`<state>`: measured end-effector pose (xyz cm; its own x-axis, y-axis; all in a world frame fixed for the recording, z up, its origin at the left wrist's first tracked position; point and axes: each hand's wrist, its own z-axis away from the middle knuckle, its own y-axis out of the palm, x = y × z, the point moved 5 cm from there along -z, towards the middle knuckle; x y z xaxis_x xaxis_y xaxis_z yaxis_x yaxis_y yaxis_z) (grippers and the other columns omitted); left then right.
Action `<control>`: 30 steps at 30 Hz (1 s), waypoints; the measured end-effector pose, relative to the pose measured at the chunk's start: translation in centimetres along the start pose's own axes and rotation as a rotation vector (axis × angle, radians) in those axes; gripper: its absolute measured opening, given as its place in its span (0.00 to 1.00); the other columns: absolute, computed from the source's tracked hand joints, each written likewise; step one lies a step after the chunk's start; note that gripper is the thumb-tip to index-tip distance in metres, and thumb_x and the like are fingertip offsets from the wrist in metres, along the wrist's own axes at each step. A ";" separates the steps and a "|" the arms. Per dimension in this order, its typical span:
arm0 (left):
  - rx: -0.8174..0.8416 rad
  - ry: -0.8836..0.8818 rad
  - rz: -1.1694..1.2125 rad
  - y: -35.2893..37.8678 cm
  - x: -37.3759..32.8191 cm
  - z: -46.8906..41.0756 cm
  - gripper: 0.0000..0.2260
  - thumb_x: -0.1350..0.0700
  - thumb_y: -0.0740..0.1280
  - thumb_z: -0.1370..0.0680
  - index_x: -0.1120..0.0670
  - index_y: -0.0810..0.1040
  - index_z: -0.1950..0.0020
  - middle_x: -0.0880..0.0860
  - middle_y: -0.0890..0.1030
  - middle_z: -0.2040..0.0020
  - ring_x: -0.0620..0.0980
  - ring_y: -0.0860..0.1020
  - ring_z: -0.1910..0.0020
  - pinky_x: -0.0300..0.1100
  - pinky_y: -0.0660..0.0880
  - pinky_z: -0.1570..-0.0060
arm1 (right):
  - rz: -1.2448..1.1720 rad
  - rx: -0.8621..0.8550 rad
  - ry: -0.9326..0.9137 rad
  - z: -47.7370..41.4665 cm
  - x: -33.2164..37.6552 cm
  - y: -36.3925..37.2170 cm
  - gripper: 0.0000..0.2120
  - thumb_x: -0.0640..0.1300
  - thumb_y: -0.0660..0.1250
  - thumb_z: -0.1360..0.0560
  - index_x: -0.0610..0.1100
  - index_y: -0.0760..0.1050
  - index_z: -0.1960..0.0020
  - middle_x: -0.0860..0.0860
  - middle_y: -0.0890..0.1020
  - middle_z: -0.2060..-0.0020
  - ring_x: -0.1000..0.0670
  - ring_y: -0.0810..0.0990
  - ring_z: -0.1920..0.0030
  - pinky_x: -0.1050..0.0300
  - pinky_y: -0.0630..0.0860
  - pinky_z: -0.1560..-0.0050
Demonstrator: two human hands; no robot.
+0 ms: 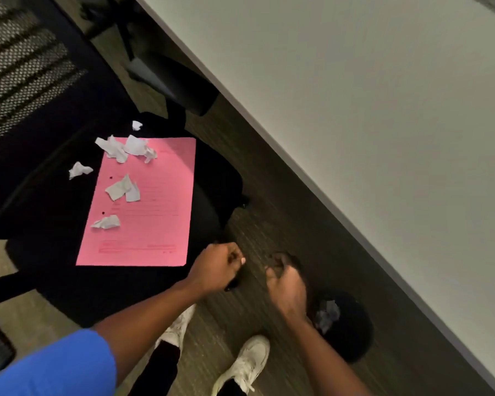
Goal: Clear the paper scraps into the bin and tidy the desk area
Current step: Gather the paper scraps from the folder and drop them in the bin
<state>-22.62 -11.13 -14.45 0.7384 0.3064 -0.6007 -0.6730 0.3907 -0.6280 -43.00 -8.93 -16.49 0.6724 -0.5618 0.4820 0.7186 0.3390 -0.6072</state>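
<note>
Several white crumpled paper scraps (122, 190) lie on a pink sheet (149, 207) and on the black chair seat (55, 201) beside it. A round black bin (352, 338) stands on the floor at the lower right with crumpled paper (327, 314) inside. My left hand (220, 265) is a closed fist at the seat's front corner, just right of the pink sheet. A tiny white spot shows at its fingertips. My right hand (286, 284) hangs blurred over the floor with its fingers curled in, just left of the bin. No scrap shows in it.
A pale desk top (383, 110) runs diagonally across the upper right, its edge above the bin. The chair's mesh back (20, 67) fills the upper left. My white shoes (246, 364) stand on the dark carpet below the hands. Another chair base (172, 78) sits under the desk.
</note>
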 end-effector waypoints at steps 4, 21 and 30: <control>-0.291 0.009 -0.020 -7.9 3.3 0.7 0.04 0.48 0.72 0.21 0.45 0.80 0.54 0.43 0.84 0.60 0.46 0.82 0.60 0.48 0.79 0.57 | 0.027 -0.032 -0.284 0.1 8.9 0.8 0.20 0.51 0.70 0.19 0.56 0.73 0.28 0.53 0.82 0.43 0.58 0.81 0.50 0.59 0.80 0.49; -0.561 -0.469 -0.230 -18.9 17.2 -0.1 0.55 0.24 0.69 0.29 0.51 0.50 0.14 0.63 0.44 0.14 0.63 0.63 0.24 0.56 0.81 0.39 | 0.416 0.024 -0.676 -5.6 34.6 12.3 0.43 0.67 0.71 0.27 0.61 0.53 0.19 0.45 0.65 0.25 0.41 0.73 0.29 0.42 0.80 0.41; -0.568 -0.369 -0.306 -18.5 17.6 -3.6 0.36 0.39 0.64 0.18 0.44 0.53 0.14 0.65 0.51 0.14 0.65 0.65 0.22 0.58 0.79 0.34 | 0.701 -0.035 -0.852 -7.5 42.3 17.4 0.39 0.65 0.66 0.22 0.62 0.51 0.18 0.40 0.62 0.28 0.38 0.68 0.32 0.44 0.76 0.52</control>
<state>2.63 -16.08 -15.17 0.7953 0.5668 -0.2151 -0.2792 0.0275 -0.9598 -3.42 -32.50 -11.42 0.8410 0.4548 0.2930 0.1339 0.3497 -0.9272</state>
